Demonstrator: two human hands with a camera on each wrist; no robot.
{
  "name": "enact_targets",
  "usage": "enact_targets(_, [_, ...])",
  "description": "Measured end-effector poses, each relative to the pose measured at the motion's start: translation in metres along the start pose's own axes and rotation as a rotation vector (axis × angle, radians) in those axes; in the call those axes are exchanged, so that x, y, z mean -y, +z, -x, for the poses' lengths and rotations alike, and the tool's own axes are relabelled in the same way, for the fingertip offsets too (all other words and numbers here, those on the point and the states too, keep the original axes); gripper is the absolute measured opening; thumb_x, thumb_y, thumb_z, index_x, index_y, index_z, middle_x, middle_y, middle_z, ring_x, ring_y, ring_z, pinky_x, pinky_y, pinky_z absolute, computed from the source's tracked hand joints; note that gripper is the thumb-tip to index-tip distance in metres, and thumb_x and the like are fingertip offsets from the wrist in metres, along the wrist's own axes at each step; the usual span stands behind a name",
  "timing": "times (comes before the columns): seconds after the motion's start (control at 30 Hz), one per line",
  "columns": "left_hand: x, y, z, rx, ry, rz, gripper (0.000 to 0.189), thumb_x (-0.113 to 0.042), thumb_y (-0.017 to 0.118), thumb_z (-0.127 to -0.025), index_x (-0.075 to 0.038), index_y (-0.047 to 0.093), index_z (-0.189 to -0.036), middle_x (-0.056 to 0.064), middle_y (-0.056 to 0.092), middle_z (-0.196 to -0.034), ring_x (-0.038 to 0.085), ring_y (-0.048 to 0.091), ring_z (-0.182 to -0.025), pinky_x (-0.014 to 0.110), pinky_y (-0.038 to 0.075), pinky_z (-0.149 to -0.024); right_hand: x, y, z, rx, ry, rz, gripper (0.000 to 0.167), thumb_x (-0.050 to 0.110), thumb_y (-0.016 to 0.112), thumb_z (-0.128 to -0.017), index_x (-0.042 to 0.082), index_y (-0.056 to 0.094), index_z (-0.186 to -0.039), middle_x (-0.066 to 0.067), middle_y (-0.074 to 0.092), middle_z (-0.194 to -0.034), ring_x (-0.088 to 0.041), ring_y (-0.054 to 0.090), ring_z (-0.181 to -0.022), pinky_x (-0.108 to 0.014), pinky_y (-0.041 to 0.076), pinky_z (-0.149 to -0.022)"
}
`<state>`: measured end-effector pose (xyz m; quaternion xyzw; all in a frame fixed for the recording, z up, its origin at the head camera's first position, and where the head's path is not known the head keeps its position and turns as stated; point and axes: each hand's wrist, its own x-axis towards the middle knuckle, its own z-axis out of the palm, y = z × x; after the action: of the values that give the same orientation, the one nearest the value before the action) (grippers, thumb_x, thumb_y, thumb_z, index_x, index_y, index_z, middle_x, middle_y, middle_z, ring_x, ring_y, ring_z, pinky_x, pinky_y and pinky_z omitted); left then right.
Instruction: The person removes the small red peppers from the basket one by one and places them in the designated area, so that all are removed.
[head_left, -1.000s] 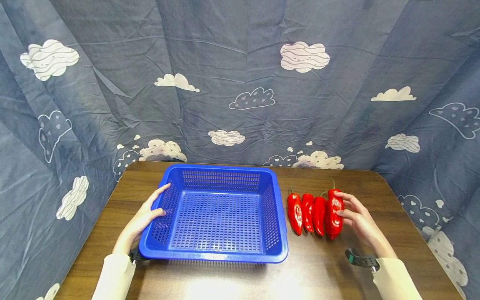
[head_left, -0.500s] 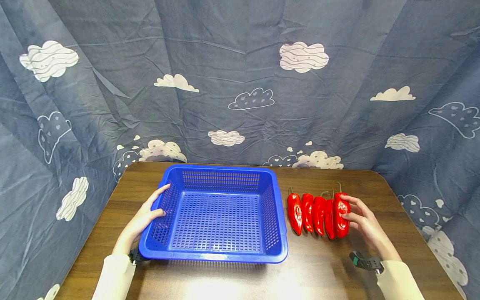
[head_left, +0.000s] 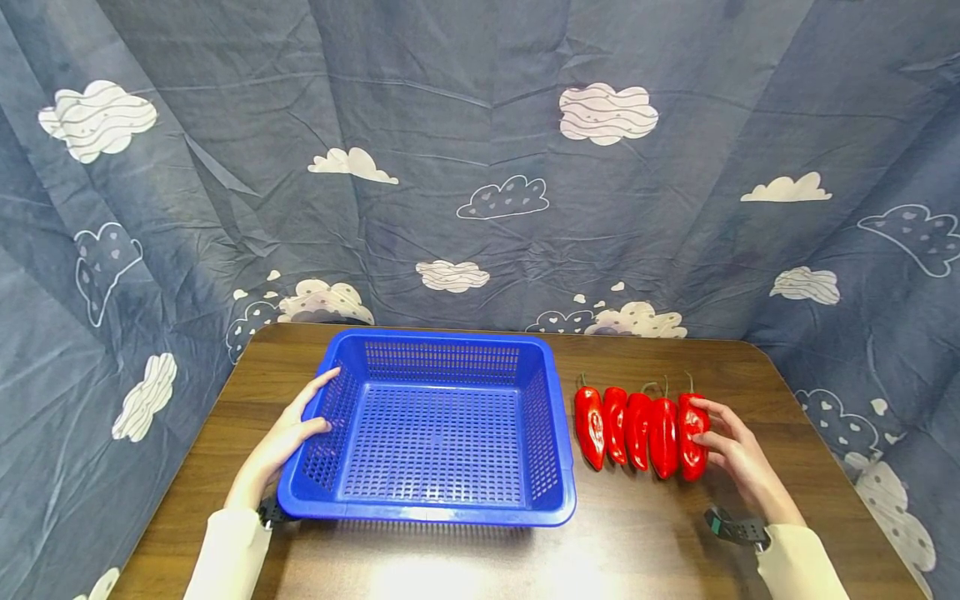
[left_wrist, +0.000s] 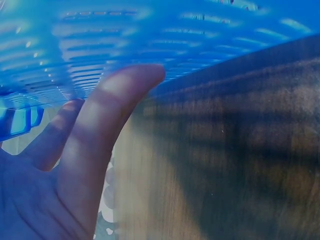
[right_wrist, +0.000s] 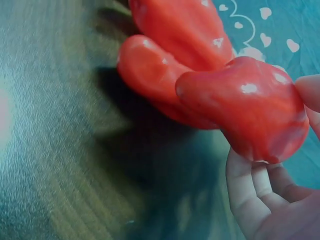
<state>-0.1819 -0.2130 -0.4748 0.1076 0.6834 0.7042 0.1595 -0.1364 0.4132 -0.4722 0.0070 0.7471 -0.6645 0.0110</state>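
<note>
Several red peppers (head_left: pixel 590 427) lie side by side in a row on the table, right of a blue plastic basket (head_left: pixel 315 506), stems pointing to the back. The right hand (head_left: pixel 738 454) pinches the rightmost red pepper (head_left: pixel 690 450) between fingers and thumb. In the right wrist view that pepper (right_wrist: pixel 250 112) hides part of its neighbours (right_wrist: pixel 155 75). My left hand (head_left: pixel 281 433) rests on the basket's left rim, with thumb and index finger straight and spread. In the left wrist view its thumb (left_wrist: pixel 95 135) lies against the slotted basket wall (left_wrist: pixel 210 30).
The brown wooden table (head_left: pixel 622 542) runs back to a dark blue cloth (head_left: pixel 480 250) with cloud prints. A black wrist device (head_left: pixel 735 527) sits at the right wrist, with another (head_left: pixel 273 510) at the left wrist, close to the basket's front left corner.
My right hand has moved to the right and slightly nearer with the rightmost pepper, from over the row to its right end. The pepper beside it now shows fully. Left hand and basket are unmoved.
</note>
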Motion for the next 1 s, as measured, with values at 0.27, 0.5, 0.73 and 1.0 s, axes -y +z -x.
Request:
enact_targets(0.27, [0.0,0.001,0.0,-0.004,-0.003,0.004,0.079,0.01,0.044,-0.085,-0.02,0.017,-0.153,0.029,0.022,-0.145,0.042,0.043,-0.114,0.049,0.05,-0.08,-0.019,-0.011,-0.005,-0.04,0.007,0.052,0.046,-0.002,0.056,-0.09,0.021,0.054,-0.13,0.006,0.052,-0.108,-0.004,0.059,-0.087,-0.026,0.053,-0.067])
enact_targets(0.5, [0.0,0.0,0.0,-0.009,0.001,-0.022,0.079,0.01,0.044,-0.084,-0.018,0.016,-0.153,0.028,0.022,-0.145,0.043,0.041,-0.115,0.047,0.05,-0.081,-0.05,-0.03,-0.015,-0.041,0.07,0.157,0.043,0.012,0.062,-0.089,0.037,0.055,-0.124,0.006,0.046,-0.109,-0.003,0.058,-0.085,-0.026,0.053,-0.068])
enact_targets(0.73, [0.0,-0.001,0.0,-0.004,-0.002,-0.012,0.079,0.009,0.044,-0.085,-0.019,0.017,-0.153,0.028,0.021,-0.146,0.044,0.04,-0.116,0.048,0.05,-0.08,-0.039,-0.019,-0.012,-0.1,0.127,0.294,0.046,0.01,0.062,-0.086,0.017,0.052,-0.131,-0.014,0.044,-0.117,-0.004,0.055,-0.083,-0.029,0.052,-0.066])
enact_targets(1.0, [0.0,-0.001,-0.001,-0.01,0.01,-0.032,0.079,0.01,0.044,-0.084,-0.018,0.017,-0.153,0.028,0.024,-0.145,0.042,0.041,-0.115,0.044,0.05,-0.081,-0.021,-0.004,-0.008,-0.064,0.154,0.397,0.055,0.004,0.056,-0.089,-0.006,0.032,-0.137,-0.033,0.036,-0.129,-0.003,0.052,-0.083,-0.029,0.052,-0.066])
